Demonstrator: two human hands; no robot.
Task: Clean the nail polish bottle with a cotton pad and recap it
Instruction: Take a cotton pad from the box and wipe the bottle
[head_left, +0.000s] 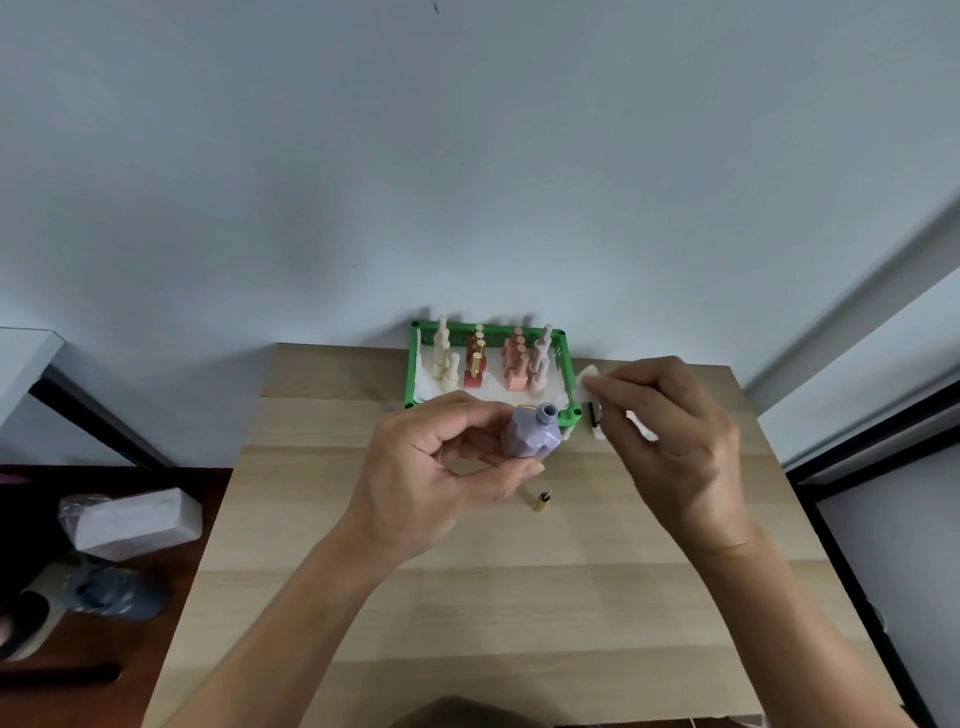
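**Open bottle in the air: spill is the thing to watch**

We hold the lilac nail polish bottle (531, 434) off the wooden table (322, 597) in our left hand (441, 483), thumb and fingers curled round its body, the bare neck pointing up and away, a little tilted. Our right hand (670, 441) pinches a white cotton pad (589, 382) between thumb and fingertips, just beside the bottle's neck and not yet touching it. A small gold piece (541, 501), probably part of the cap, lies on the table below our left thumb; a dark thing at our right fingers, near the pad, is too hidden to name.

Risks, as we judge them:

- The bottle is uncapped and leaning. If we tip it further while wiping, polish could run out onto the table or our fingers.
- Pressing the pad hard on the neck could push the bottle round in our grasp, since we hold it by smooth sides.
- Cotton fibres may stick to wet polish on the thread and keep the cap from seating.
- The green basket (415, 364) of other bottles (514, 364) stands right behind our hands; a wide stroke could knock one over.
- The gold piece is small and could roll if we brush it.
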